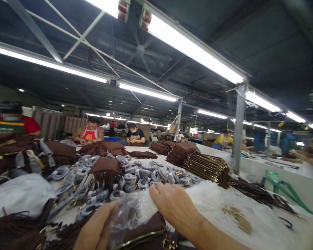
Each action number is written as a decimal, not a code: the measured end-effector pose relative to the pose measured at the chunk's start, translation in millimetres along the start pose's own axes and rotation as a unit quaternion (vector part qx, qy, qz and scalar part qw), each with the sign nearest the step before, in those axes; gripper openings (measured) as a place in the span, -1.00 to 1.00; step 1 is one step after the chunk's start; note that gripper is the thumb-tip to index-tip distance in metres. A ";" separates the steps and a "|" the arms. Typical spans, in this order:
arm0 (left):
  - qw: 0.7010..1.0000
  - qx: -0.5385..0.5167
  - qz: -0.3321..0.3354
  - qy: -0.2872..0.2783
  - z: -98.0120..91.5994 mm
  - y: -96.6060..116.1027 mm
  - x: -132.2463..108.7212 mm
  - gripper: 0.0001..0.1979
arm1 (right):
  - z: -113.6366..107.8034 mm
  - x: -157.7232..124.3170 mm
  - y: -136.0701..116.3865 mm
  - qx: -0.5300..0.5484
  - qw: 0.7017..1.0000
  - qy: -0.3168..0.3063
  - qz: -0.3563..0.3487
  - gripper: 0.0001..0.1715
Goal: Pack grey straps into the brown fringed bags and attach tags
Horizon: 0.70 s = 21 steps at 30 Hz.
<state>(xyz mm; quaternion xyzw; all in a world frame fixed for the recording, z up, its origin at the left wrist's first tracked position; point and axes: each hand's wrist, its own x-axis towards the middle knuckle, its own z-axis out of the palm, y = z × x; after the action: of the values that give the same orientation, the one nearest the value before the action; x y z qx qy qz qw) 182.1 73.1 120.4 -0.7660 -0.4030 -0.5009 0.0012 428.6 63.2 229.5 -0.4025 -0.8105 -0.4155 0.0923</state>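
Head view, bottom centre: right hand (173, 201) looks clamped on slippery plastic (133, 208), can't tell left hand's (96, 225) fingers, soft pouch (150, 226) probably grips best by its zip (143, 237).

Right hand (173, 199): bare, with rounded knuckles along the top. Immediately behind this hand, the wrist runs in a smooth outline into the forearm (214, 234) — likewise bare for its full visible length. Left hand (95, 227): bare on the visible portion, long and narrow in outline; its inner side is partly obscured — finer detail there cannot be determined.
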 end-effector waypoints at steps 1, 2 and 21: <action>0.995 0.073 0.052 0.039 -5.2 -0.9 8.0 -0.69 | 0.3 1.7 -2.3 0.016 1.000 -0.007 0.013 -0.82; 0.983 0.139 0.099 0.072 -9.5 -2.1 16.6 -0.69 | 1.5 3.7 -5.0 0.034 0.999 -0.016 0.030 -0.81; 0.971 0.164 0.071 -0.157 15.1 29.5 -22.6 -0.52 | 108.4 -53.7 -111.7 0.165 0.964 -0.088 0.188 -0.73</action>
<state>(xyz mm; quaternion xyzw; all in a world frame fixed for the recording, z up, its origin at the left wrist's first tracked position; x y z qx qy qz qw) 208.0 45.4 107.4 -0.8511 -0.4192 -0.3001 0.0993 402.6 76.4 67.4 -0.5623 -0.7821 -0.2142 0.1619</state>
